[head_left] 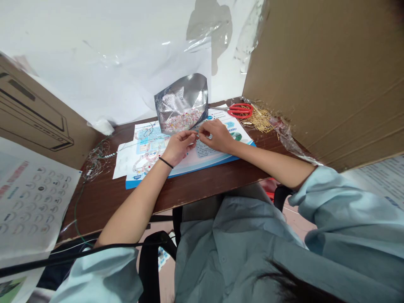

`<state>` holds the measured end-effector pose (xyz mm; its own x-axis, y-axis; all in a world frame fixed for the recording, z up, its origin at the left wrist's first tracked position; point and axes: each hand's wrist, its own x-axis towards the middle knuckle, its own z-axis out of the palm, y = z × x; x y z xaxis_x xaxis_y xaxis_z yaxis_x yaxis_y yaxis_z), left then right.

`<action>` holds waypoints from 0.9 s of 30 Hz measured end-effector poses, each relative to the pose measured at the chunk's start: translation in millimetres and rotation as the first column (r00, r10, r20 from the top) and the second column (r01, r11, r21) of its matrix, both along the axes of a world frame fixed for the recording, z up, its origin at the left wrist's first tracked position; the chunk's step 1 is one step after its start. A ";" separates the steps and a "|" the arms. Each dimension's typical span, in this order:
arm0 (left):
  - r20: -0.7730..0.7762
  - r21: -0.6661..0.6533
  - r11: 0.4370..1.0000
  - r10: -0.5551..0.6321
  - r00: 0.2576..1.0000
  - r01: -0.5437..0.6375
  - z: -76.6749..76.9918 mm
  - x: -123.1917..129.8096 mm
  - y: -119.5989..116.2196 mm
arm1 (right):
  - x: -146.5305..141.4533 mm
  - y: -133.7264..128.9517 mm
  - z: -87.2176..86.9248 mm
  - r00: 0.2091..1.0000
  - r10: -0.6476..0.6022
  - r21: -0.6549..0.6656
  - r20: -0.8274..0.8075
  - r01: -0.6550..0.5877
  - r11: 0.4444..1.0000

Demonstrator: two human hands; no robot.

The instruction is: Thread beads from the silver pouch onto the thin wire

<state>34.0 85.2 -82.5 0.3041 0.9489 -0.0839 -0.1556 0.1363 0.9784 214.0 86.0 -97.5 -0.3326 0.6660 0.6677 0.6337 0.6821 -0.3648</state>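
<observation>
Our left fingers (191, 135) are pressed together at the tips, thumb against forefinger, and our right fingers (203, 129) are curled into a pinch just beside them. What lies between the tips is too small for us to tell. Our left hand (179, 147) and right hand (219, 136) meet just in front of the silver bag (197, 90), the right one a little to the bag's right. The bag gapes toward us, with many small pink, white and yellow beads (181, 121) pooled in its lower part.

Under our hands and reaching out in front of the bag is a printed book (214, 153) with a blue edge. To the bag's left and nearer us, pink beaded loops (141, 164) rest on its pages. Farther left of the bag we see a tangle of clear thread (97, 156), with a short row of white beads (110, 155) beside it. To the bag's right are red-handled scissors (240, 111), and past them a heap of gold pins (261, 121). The brown surface (202, 187) carries all this, with cardboard panels (331, 80) standing well to either side of the bag.
</observation>
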 end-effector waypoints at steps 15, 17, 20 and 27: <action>-0.028 -0.009 1.000 0.010 1.000 -0.010 0.8 0.9 0.7 | 0.5 0.3 0.6 1.000 0.029 -0.022 -0.013 -0.029 0.999; -0.041 -0.003 1.000 0.015 0.999 -0.016 0.9 1.6 -0.1 | 1.1 1.1 0.2 0.999 0.047 -0.035 -0.010 -0.048 0.998; -0.092 0.042 0.999 0.034 0.995 -0.030 1.2 3.4 -3.0 | 1.9 1.9 -0.7 0.997 0.080 -0.040 0.001 -0.080 0.996; -0.151 0.092 0.988 0.134 0.979 -0.121 2.0 1.7 -4.3 | 6.3 7.0 0.5 0.999 0.045 -0.022 0.021 -0.045 0.999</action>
<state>35.7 81.0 -80.4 0.1691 0.9847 -0.0416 -0.0105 0.0441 0.9990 220.3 93.0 -97.0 -0.3770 0.6642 0.6456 0.6105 0.7023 -0.3660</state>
